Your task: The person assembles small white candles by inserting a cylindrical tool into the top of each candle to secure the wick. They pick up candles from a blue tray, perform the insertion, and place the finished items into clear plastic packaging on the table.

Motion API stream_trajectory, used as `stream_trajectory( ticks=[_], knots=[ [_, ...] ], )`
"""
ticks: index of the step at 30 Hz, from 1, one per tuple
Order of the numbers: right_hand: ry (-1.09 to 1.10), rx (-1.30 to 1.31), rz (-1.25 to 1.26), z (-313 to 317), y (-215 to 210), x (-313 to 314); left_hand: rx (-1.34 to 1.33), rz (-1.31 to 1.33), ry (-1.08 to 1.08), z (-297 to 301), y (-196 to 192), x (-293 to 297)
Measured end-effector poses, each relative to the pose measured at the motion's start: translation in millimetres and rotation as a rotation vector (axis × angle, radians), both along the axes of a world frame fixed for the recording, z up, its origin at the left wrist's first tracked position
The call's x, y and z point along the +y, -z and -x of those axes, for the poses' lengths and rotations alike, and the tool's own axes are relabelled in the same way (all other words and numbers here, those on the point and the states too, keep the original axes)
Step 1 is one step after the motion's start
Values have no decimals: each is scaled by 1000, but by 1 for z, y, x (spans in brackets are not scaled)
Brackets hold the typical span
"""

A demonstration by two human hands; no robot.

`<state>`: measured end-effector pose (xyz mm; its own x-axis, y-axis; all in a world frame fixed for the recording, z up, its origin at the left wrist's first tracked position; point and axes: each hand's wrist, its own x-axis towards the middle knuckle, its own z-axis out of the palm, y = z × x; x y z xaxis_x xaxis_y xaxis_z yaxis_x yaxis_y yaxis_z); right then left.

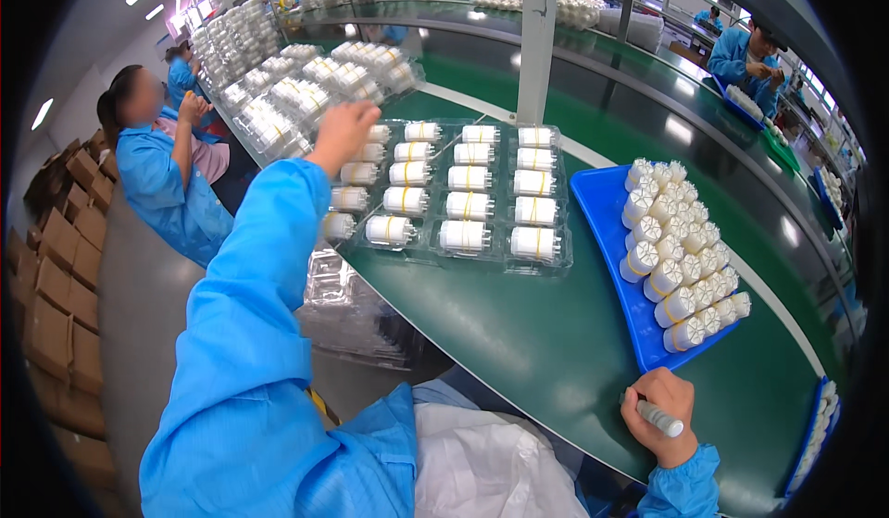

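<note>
My left hand (346, 135) reaches over the far left corner of a clear plastic tray (421, 251), its fingers stretched out beside the top cylinder of the left column. Its thumb and underside are hidden, and contact with the cylinder cannot be made out. Rows of white cylinders (465, 236) with yellow bands lie on their sides in the tray. Near the table's front edge, my right hand (662, 411) is closed around a grey-white marker pen (659, 418). Just beyond it, a blue tray (619, 282) carries many similar cylinders (683, 305) standing close together.
The green table (491, 333) curves around me, with a metal post (535, 46) behind the clear tray. More filled clear trays (306, 92) are stacked at the far left. Empty clear trays (356, 310) sit below the table edge. A co-worker in blue (167, 166) is at left; another blue tray (810, 439) is at right.
</note>
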<state>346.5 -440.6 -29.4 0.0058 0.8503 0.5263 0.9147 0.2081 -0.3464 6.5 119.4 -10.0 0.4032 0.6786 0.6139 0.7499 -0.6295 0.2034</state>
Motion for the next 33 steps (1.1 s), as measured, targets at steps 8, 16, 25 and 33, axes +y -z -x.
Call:
stream_trajectory(
  ticks=[8, 16, 25, 33],
  knots=[
    [34, 24, 15, 4, 1, -6, -52, 377, 131, 94, -31, -150],
    [34, -5, 44, 7, 1, -8, 428, 407, 248, 146, 103, -230],
    [53, -18, 39, 8, 1, -5, 341, 348, 280, 166, 136, -212],
    [48, -33, 29, 10, 1, -6, 246, 116, 222, 161, 91, -224]
  ],
)
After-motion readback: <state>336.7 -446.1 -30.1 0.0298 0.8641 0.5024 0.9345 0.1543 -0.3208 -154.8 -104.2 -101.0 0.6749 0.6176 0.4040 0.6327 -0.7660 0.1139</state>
